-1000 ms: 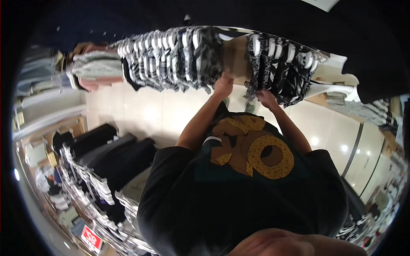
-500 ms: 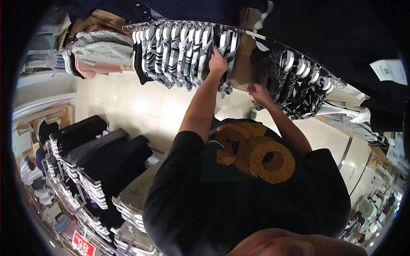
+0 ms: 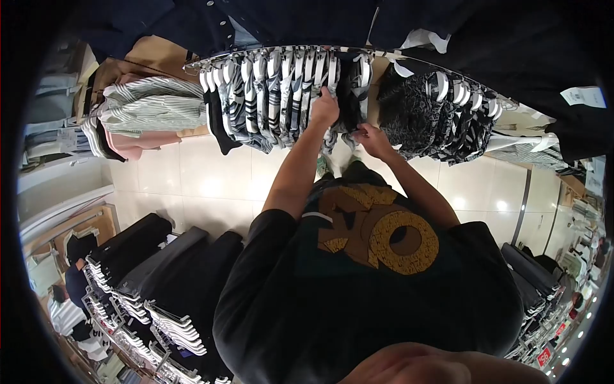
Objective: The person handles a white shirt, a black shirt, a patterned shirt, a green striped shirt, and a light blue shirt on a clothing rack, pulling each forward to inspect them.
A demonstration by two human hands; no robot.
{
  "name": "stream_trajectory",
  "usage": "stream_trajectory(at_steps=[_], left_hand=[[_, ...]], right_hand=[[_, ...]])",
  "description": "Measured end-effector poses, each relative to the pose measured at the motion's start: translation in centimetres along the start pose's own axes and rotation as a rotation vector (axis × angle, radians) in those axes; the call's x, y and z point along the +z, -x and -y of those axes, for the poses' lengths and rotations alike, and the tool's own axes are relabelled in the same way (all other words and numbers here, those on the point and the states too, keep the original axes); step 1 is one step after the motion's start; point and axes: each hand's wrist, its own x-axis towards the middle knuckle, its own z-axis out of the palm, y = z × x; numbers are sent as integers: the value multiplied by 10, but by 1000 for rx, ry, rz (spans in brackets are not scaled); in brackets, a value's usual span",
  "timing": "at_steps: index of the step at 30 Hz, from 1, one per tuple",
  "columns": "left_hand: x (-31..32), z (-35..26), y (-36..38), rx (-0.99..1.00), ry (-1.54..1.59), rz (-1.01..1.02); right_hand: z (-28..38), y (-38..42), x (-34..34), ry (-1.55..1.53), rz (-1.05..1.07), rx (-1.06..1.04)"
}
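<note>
A row of black, white and grey patterned shirts (image 3: 273,105) hangs on white hangers from a rail in front of me. My left hand (image 3: 325,109) is at the right part of this row, its fingers curled on a patterned shirt just below the hanger. To its right, a gap with a dark garment (image 3: 350,96) separates this shirt from the last hangers (image 3: 365,69). My right hand (image 3: 373,140) is lower, its fingers pinched at the lower edge of a grey patterned shirt (image 3: 349,139).
Black-and-white patterned garments (image 3: 448,121) hang further right. Striped shirts (image 3: 150,105) hang at the left. Dark clothing (image 3: 307,22) overhangs the rail. Behind me at the left stands a rack of dark trousers (image 3: 192,262) on white hangers. A person (image 3: 75,281) is at the far left. Pale tiles (image 3: 211,173) cover the floor.
My right hand has moved left to the shirt's lower edge and pinched it. My left hand now curls at the shirt, and the gap in the row has widened. The view has shifted slightly.
</note>
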Motion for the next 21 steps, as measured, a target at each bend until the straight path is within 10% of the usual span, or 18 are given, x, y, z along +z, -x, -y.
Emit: stream_trajectory(at_steps=[21], left_hand=[[13,-21,8,-56,-55,148]], right_hand=[[-34,-94,-4,413,-180,30]])
